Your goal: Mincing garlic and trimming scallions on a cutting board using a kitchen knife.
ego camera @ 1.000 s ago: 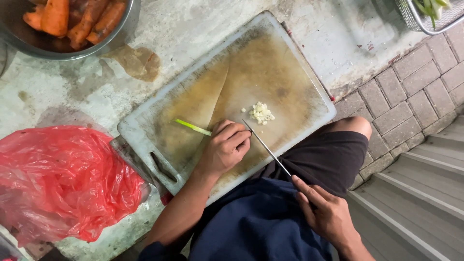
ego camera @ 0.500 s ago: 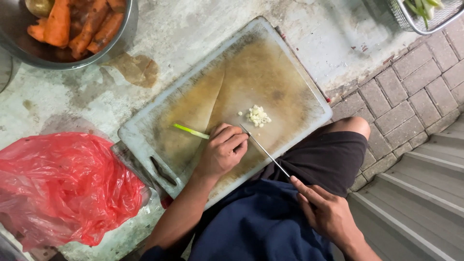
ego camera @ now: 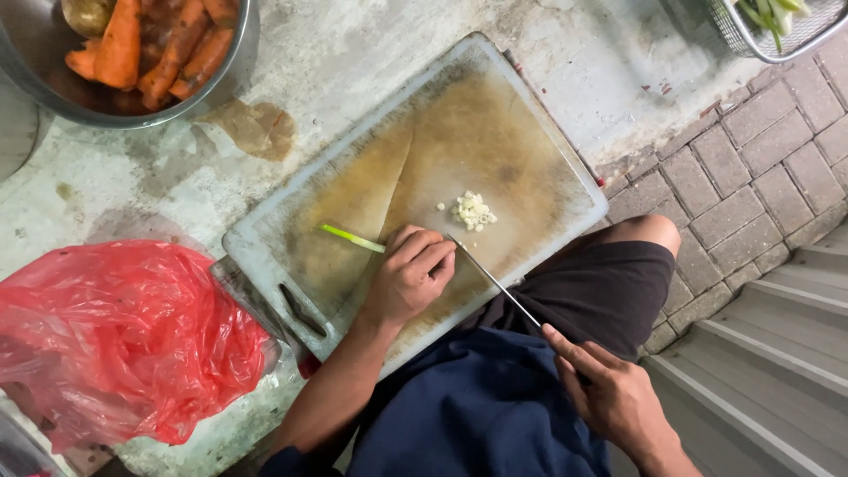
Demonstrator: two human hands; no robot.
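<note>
With the left hand curled on the stalk mid-frame and the right hand gripping the knife, that blade could easily nick knuckles.

Red plastic bag, bowl of carrots

Single head-worn view, aimed steeply down.
Looks from above the lap onto cutting board and concrete floor, close range.

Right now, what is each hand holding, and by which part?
Right hand grips the knife by its handle. Left hand pins the green stalk near its cut end on the cutting board.
</note>
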